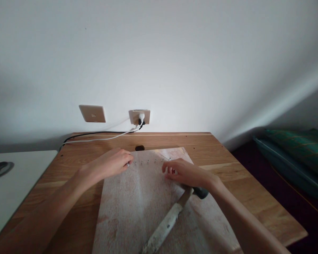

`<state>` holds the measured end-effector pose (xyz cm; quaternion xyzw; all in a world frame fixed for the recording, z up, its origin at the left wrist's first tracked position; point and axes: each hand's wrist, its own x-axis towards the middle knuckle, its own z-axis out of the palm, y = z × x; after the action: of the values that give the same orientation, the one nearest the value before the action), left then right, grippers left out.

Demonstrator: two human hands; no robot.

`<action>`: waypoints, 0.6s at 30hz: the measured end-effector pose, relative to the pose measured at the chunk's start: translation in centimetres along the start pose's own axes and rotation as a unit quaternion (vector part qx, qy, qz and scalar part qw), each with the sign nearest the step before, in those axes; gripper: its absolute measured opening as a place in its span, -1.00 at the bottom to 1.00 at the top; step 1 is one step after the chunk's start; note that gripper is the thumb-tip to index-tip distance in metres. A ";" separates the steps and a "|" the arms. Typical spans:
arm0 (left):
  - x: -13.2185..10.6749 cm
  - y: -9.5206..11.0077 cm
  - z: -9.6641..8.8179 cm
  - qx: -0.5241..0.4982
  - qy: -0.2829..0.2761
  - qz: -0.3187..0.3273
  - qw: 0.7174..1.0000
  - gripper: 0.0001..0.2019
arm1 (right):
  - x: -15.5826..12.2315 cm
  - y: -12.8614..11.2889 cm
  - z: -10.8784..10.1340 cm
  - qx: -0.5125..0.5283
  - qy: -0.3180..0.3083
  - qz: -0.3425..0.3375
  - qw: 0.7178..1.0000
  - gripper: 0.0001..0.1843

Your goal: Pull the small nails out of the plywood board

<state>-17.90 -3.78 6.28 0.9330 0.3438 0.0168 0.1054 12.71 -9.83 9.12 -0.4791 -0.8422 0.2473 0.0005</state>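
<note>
A whitish wooden board (122, 204) lies on the table, with a row of several small nails (148, 161) standing in its far part. My left hand (120, 160) is closed at the left end of that row, its fingertips pinched on a small pale nail (128, 164). At the right end, my right hand (181, 171) hovers low over the board with loosely curled fingers. A gap shows between its thumb and index finger, and nothing is visible in it. Below the right hand lies a hammer (165, 224) with a worn pale handle; the wrist partly hides its dark head.
The wooden table (249, 187) stands against a white wall. A socket (145, 117) holds plugs, and a black and a white cable (100, 139) run left along the back edge. A white surface (18, 190) adjoins at left; green cushions (299, 151) lie at right.
</note>
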 end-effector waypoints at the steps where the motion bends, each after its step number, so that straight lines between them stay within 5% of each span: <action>1: 0.0 0.0 0.0 -0.002 -0.001 -0.001 1.000 -0.77 | 0.2 0.2 -0.1 -0.012 0.023 0.019 0.999 -0.85; 5: -0.1 0.3 -0.1 0.003 -0.009 -0.008 1.000 -0.76 | 1.4 1.2 0.0 -0.086 0.109 0.103 0.985 -0.77; 8: -0.3 0.5 -0.2 0.020 -0.010 -0.013 1.000 -0.76 | 2.2 1.6 0.6 -0.126 0.108 0.132 0.977 -0.77; 18: -0.2 0.7 -0.4 0.023 0.035 -0.032 0.999 -0.84 | 3.0 2.5 1.0 -0.129 0.103 0.109 0.980 -0.67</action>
<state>-17.66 -4.38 6.86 0.9226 0.3770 0.0379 0.0726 12.89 -6.77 6.44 -0.5866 -0.8054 0.0849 -0.0011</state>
